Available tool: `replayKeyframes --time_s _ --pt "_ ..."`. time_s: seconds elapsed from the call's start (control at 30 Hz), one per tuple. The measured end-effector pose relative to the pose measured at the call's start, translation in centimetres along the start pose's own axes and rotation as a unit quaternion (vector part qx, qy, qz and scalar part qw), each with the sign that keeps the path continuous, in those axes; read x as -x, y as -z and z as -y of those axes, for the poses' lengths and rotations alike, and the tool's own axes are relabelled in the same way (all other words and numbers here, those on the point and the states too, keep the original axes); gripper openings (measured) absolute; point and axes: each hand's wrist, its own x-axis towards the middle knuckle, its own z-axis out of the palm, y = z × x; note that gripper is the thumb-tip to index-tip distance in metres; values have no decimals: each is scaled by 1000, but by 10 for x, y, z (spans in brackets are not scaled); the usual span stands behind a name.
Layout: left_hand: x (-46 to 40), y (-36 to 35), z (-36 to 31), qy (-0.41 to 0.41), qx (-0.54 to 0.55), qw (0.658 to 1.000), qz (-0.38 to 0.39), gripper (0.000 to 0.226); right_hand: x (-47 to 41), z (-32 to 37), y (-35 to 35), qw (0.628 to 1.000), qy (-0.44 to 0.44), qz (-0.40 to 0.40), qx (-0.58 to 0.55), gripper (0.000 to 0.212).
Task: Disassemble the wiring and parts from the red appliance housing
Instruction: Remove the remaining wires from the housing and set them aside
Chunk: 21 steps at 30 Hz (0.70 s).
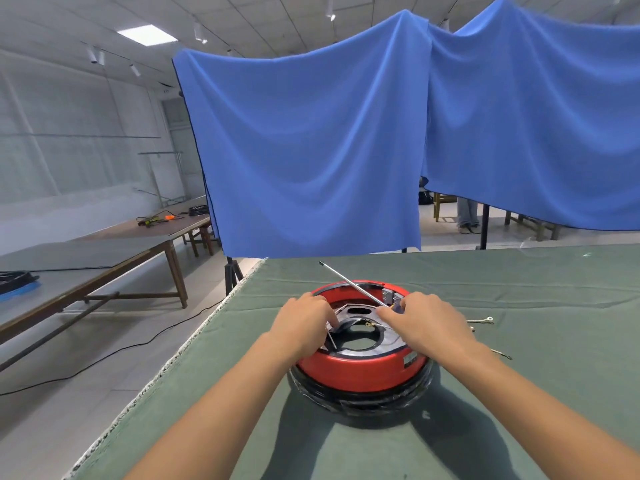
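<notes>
Red housing (360,372) sits dead centre on the green desk (519,427), open face up, both hands over it. Left hand (304,323) curls onto the inner plate at the left rim. Right hand (422,323) grips a screwdriver (349,284), shaft angling up and away to the left. Wire (372,325) lies between the hands, nearer the right fingertips.

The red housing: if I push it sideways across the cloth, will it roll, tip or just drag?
The red housing is low and wide and sits flat, so tipping or rolling seems unlikely. It rests on black coiled material over the green cloth, so it would probably drag and bunch the cloth. Both hands rest on it.
</notes>
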Motion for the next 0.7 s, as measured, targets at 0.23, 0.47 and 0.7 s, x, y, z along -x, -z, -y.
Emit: replayKeyframes --time_s 0.23,0.47,0.7 --pt "-15 0 -9 14 -91 995 28 34 5 -5 -8 999 -8 -24 -27 46" --pt "-16 3 -16 49 -138 989 29 25 6 -8 -13 1000 -9 -15 -24 34" --pt "-16 3 -21 51 -141 988 35 24 14 -3 -8 999 -11 11 37 23"
